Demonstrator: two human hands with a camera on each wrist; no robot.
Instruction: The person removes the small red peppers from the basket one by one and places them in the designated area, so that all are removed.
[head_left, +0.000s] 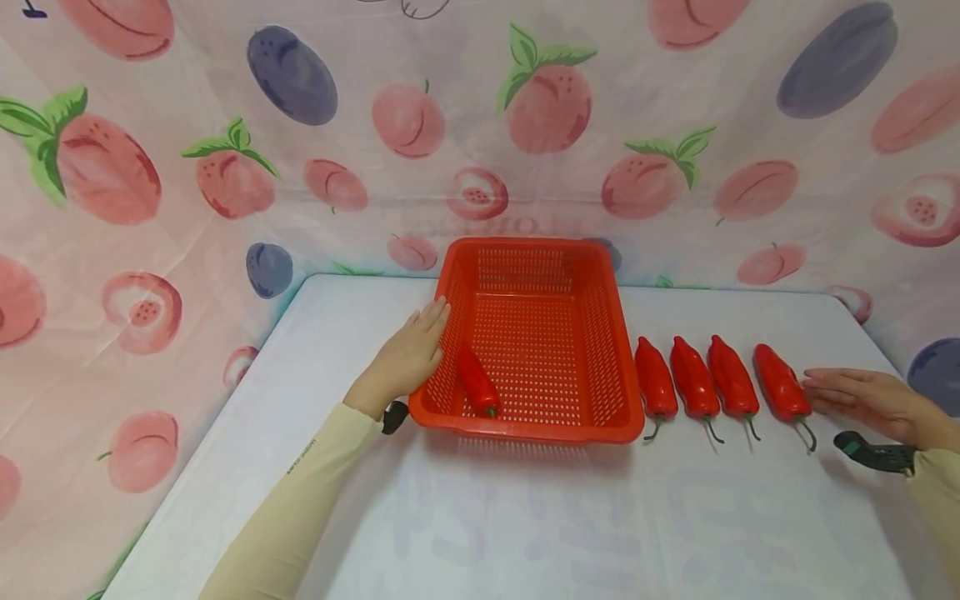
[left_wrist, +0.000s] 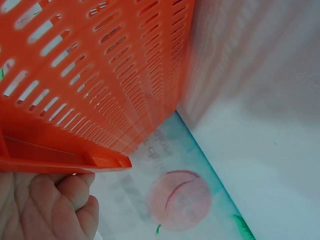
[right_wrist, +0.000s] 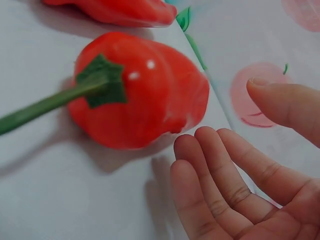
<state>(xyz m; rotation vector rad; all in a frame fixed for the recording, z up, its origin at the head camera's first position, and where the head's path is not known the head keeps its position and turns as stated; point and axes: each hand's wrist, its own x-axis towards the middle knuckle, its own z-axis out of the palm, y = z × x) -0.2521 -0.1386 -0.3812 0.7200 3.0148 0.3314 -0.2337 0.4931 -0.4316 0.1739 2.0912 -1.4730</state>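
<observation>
In the head view, a red-orange plastic basket (head_left: pixel 525 432) with slotted walls stands mid-table, and one red pepper (head_left: pixel 477 383) lies inside by its left wall. My left hand (head_left: pixel 408 354) rests on the basket's left rim, fingers extended; the left wrist view shows the palm up against the underside of that rim. To the basket's right lie several red peppers with green stems. My right hand (head_left: pixel 862 400) is beside the rightmost pepper (head_left: pixel 782 383), fingers fairly straight. In the right wrist view its fingertips are right at the pepper's side, with the thumb spread apart.
The other peppers (head_left: pixel 693 379) lie in a row between the basket and the rightmost one, stems toward me. A white cloth covers the table (head_left: pixel 510 525). Behind and left hangs a pink fruit-print curtain (head_left: pixel 420 200), close to the table's back edge.
</observation>
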